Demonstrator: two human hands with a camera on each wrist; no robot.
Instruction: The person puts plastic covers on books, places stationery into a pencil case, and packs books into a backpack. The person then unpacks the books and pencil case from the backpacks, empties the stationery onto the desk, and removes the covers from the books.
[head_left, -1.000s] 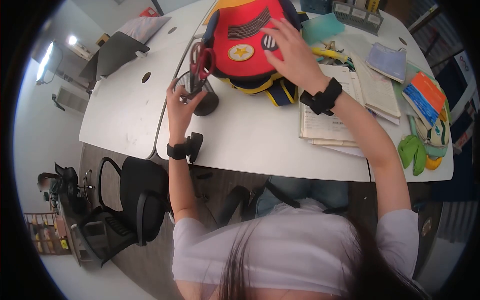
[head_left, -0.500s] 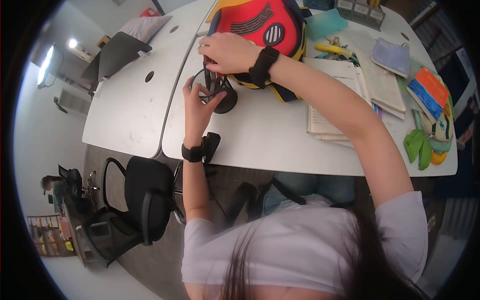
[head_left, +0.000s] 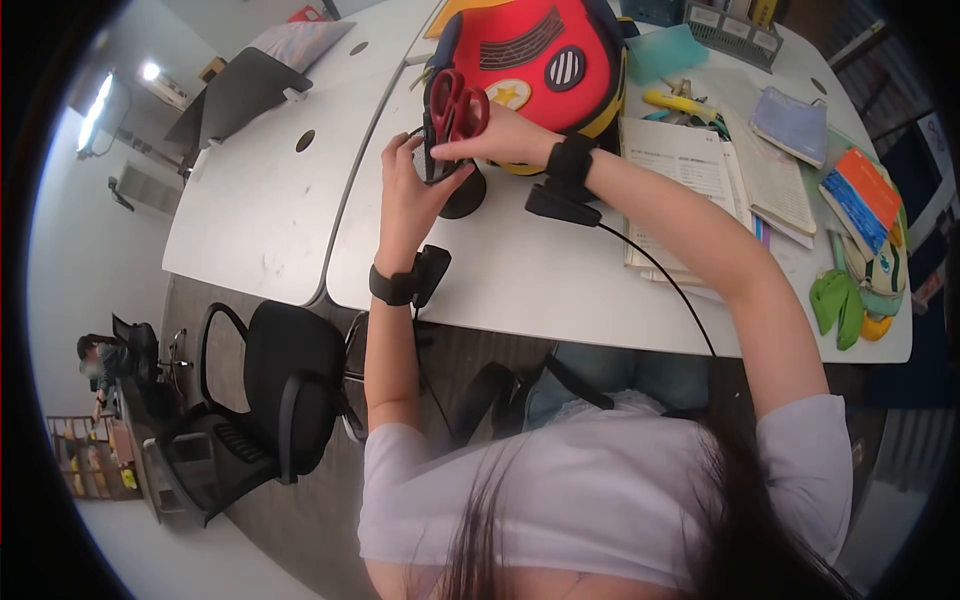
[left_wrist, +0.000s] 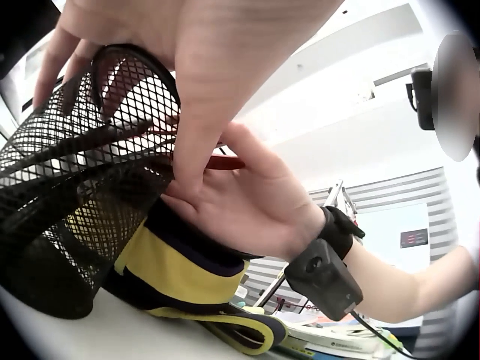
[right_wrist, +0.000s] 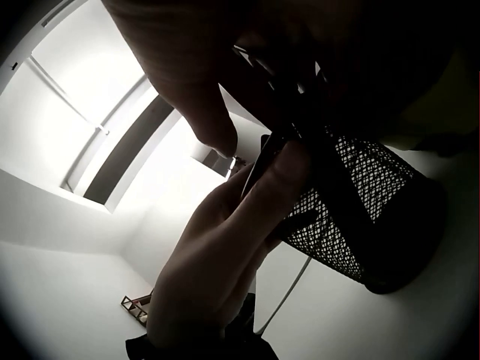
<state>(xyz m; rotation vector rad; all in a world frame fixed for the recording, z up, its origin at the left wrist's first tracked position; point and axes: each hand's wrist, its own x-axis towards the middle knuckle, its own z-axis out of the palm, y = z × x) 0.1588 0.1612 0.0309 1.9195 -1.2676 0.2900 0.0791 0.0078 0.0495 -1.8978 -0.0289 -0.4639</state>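
Observation:
My left hand (head_left: pixel 408 205) holds the rim of a black mesh pen cup (head_left: pixel 464 194), thumb on the near side. The cup leans, with dark long items inside it in the left wrist view. Red scissors handles (head_left: pixel 458 108) rise at its mouth. The fingers and thumb of my right hand (head_left: pixel 512 138) close round the lower part of these handles. Behind the cup, the right palm (left_wrist: pixel 259 206) shows beside a piece of red handle (left_wrist: pixel 226 162). In the dark right wrist view, the scissors blades cannot be told from the cup's other contents.
A red backpack (head_left: pixel 540 50) lies just behind the cup. Open books (head_left: pixel 680 160), a yellow tool (head_left: pixel 680 102), a purple notebook (head_left: pixel 790 125) and a green pouch (head_left: pixel 838 300) are to the right. A black chair (head_left: pixel 290 370) stands front left; a person sits far left.
My right hand has come left from over the backpack to the cup, then lowered, and its fingers now grip the scissors handles. My left hand has kept its hold on the cup.

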